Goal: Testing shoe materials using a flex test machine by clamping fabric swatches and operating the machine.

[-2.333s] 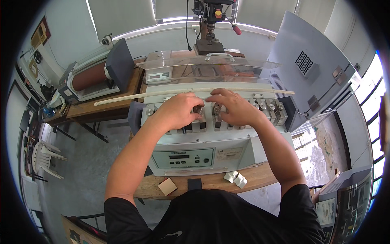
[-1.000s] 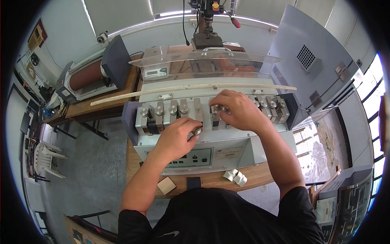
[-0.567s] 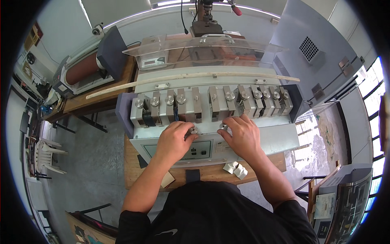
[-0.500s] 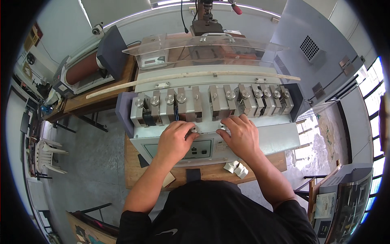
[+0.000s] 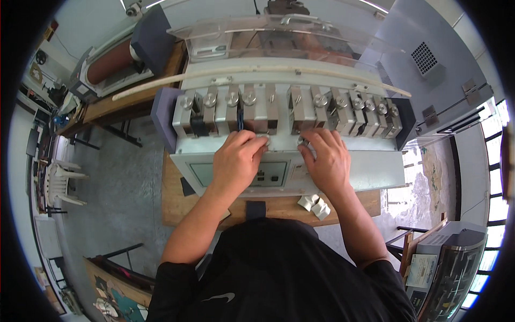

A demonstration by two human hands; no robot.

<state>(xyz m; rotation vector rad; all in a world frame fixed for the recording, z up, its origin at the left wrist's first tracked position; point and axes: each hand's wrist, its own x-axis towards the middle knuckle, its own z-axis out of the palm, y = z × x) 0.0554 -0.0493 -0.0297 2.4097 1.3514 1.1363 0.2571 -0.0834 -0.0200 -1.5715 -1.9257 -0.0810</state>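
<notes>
A pale metal bench machine [image 5: 343, 166] stands in front of me, with a row of metal clamps [image 5: 257, 114] topped by round knurled thumb nuts [image 5: 249, 97]. Two clamps near the middle show bare threaded studs [image 5: 272, 99] instead. My left hand [image 5: 236, 160] pinches a small round metal thumb nut [image 5: 267, 141] at the machine's front ledge, just below one of those clamps. Opposite it, my right hand [image 5: 328, 161] pinches a similar thumb nut [image 5: 303, 141], mostly covered by the fingers. Dark strips [image 5: 199, 126] sit in some clamps.
A clear raised cover [image 5: 241, 40] and a long pale rod [image 5: 214, 77] lie behind the clamps. On the wooden table [image 5: 279, 217] in front are white crumpled pieces [image 5: 315, 206] and a dark square [image 5: 256, 210]. A roller machine [image 5: 110, 61] stands at left.
The view has tilted, so the machine sits higher in the picture. Both hands keep nearly the same place at the ledge, and the nuts are more covered by the fingers.
</notes>
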